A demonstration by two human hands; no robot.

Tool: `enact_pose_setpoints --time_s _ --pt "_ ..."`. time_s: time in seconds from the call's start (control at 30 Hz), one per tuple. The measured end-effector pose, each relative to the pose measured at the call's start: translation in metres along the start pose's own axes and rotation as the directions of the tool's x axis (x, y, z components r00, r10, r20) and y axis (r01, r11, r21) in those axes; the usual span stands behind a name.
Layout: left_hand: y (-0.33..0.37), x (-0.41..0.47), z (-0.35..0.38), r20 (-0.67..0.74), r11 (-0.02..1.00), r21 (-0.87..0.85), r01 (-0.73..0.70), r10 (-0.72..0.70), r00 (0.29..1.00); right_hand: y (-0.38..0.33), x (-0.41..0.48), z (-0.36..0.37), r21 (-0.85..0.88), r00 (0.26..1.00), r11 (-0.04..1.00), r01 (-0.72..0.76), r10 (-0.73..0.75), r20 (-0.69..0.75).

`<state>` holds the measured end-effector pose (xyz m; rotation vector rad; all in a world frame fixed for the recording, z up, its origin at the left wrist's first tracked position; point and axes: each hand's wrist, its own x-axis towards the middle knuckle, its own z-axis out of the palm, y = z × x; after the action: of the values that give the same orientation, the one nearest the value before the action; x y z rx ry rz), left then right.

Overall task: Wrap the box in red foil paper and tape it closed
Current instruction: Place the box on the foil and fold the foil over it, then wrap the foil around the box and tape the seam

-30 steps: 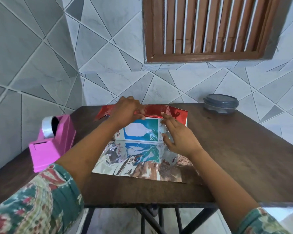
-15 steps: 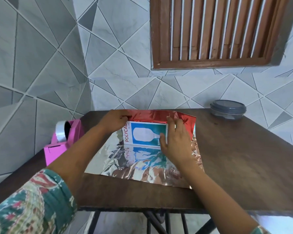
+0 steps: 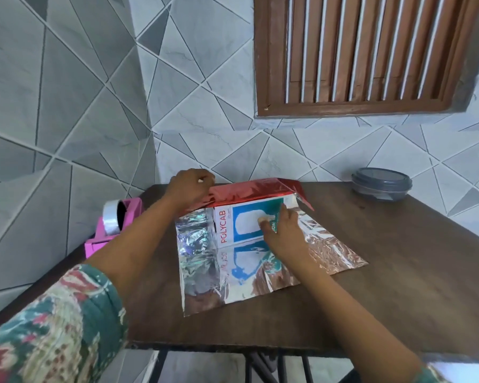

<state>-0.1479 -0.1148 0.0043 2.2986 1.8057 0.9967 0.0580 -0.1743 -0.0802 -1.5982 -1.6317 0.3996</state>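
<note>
**The red flap could have sprung back before you got tape on it.**

The box (image 3: 249,222) lay flat on the silver side of the red foil paper (image 3: 205,272), toward the far side of the table (image 3: 398,272). Your left grip (image 3: 190,187) pinched the far edge of the foil and held the red flap over the top of the box. Your right grip (image 3: 281,233) was not clenched, and its fingers (image 3: 263,221) pressed down on the box face. The foil looked slick and crinkly. If you let go to reach for the pink tape holder (image 3: 116,225) at the left edge, the flap could pop open. A hard pull could tear the foil or drag the box crooked. The grey-lidded tub (image 3: 381,183) sat well apart.
</note>
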Motion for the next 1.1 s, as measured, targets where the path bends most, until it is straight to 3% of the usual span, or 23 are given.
enact_pose_setpoints --time_s 0.13,0.23,0.33,0.4,0.5,0.57,0.63,0.7,0.87,1.03,1.1 --pt "0.001 0.021 0.005 0.282 0.991 0.075 0.115 -0.132 0.95 -0.017 -0.004 0.014 0.264 0.993 0.964 -0.027 -0.003 0.116" --pt "-0.007 0.029 0.006 0.296 0.96 -0.097 0.261 -0.223 0.929 -0.027 0.005 0.019 0.408 0.991 0.91 -0.074 0.021 0.135" --pt "-0.003 0.017 0.002 0.468 0.845 -0.31 0.436 -0.264 0.844 -0.027 0.024 0.011 0.512 0.998 0.857 -0.061 0.042 0.049" --pt "0.007 -0.006 0.004 0.6 0.831 -0.335 0.444 -0.175 0.781 -0.022 0.04 -0.007 0.406 0.993 0.906 -0.116 0.09 0.082" --pt "0.015 -0.037 0.009 0.724 0.784 -0.419 0.458 -0.016 0.69 -0.019 0.058 -0.045 0.129 0.961 0.979 -0.158 0.122 0.25" --pt "0.014 -0.046 0.009 0.672 0.747 -0.469 0.471 -0.045 0.739 -0.024 0.066 -0.065 -0.053 0.952 0.991 -0.124 0.133 0.274" --pt "0.009 -0.047 0.011 0.543 0.707 -0.48 0.52 -0.226 0.809 -0.035 0.069 -0.07 -0.19 0.969 0.977 -0.099 0.139 0.207" --pt "0.006 -0.047 0.017 0.511 0.617 -0.497 0.61 -0.36 0.78 -0.049 0.068 -0.062 -0.369 0.975 0.929 -0.026 0.106 0.197" --pt "0.023 -0.059 0.048 0.613 0.264 -0.647 0.716 -0.379 0.694 -0.063 0.068 -0.022 -0.529 0.95 0.847 0.061 0.114 0.292" --pt "0.045 -0.067 0.063 0.619 -0.084 -0.761 0.643 -0.388 0.683 -0.055 0.073 -0.035 -0.454 0.933 0.891 0.029 0.139 0.333" --pt "0.06 -0.076 0.066 0.62 -0.178 -0.777 0.603 -0.374 0.689 -0.051 0.078 -0.046 -0.413 0.909 0.91 0.007 0.167 0.383"
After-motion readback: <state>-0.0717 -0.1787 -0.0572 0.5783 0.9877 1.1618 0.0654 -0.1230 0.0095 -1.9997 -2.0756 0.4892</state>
